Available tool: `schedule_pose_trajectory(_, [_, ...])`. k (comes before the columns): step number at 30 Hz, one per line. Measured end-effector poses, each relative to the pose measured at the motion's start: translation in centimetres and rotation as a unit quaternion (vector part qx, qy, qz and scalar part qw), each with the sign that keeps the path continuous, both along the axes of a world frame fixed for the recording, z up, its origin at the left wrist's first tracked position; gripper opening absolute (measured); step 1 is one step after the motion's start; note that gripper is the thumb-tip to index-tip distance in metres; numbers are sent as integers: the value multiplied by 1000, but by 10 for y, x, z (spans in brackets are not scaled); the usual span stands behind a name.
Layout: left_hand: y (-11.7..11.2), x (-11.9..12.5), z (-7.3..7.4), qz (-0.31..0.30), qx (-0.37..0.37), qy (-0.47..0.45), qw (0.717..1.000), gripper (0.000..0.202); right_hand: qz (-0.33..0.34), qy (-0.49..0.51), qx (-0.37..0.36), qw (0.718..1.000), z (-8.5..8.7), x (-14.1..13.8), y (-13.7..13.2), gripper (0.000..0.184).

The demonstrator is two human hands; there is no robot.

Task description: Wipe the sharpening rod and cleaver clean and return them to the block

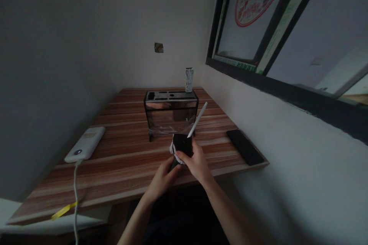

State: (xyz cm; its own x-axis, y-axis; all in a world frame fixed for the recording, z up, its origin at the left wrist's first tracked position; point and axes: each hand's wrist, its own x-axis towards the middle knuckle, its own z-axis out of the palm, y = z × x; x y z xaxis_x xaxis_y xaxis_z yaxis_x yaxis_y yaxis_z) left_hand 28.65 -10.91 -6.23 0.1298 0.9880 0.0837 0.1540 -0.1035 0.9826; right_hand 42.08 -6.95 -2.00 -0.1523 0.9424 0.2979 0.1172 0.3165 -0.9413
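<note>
My hands are together above the near edge of the table. My right hand (198, 162) is closed around a black square-faced object (183, 143) with white crumpled material (173, 149) along its left side. A thin white stick (197, 119) slants up and right from beside it; I cannot tell whether it is fixed to the black object or held against it. Just below, my left hand (162, 178) grips a dark narrow part that seems to belong to the same object. Beyond the hands stands a black-framed rack (171, 104) with a slotted top and a clear, shiny front.
A small wrapped silvery piece (189, 79) stands at the rack's right end. On the left lies a white power bank (85, 144) with a cable (75, 187) and yellow tag (63, 211). A black phone (245, 146) lies rightmost on the wood-grain table (120, 122), by a wall.
</note>
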Motion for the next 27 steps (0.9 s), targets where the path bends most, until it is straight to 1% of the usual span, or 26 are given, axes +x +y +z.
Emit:
schedule_pose_trajectory(4, [0, 0, 0, -6, -4, -6, 1000, 50, -35, -31, 20, 999, 4, 0, -5, 40])
schedule_pose_trajectory(6, [0, 1, 2, 6, -6, -14, 1000, 51, -48, -42, 30, 997, 5, 0, -5, 39])
schedule_pose_trajectory(9, [-1, 3, 4, 20, -8, -17, 1000, 50, -39, -37, 42, 998, 6, 1, -3, 36])
schedule_pose_trajectory(12, [-1, 5, 5, 10, -25, -20, 999, 49, -27, -16, 43, 999, 7, 3, 1, 34])
schedule_pose_trajectory(15, [-2, 6, 4, 18, -28, -29, 999, 50, -25, 2, 37, 999, 10, 6, 4, 33])
schedule_pose_trajectory(19, [-2, 5, 3, 23, -18, -23, 999, 49, -30, 14, 46, 998, 18, 11, 9, 31])
schedule_pose_trajectory(27, [-3, 4, 1, 3, -10, -2, 1000, 49, -57, 40, 68, 995, 42, 31, 24, 30])
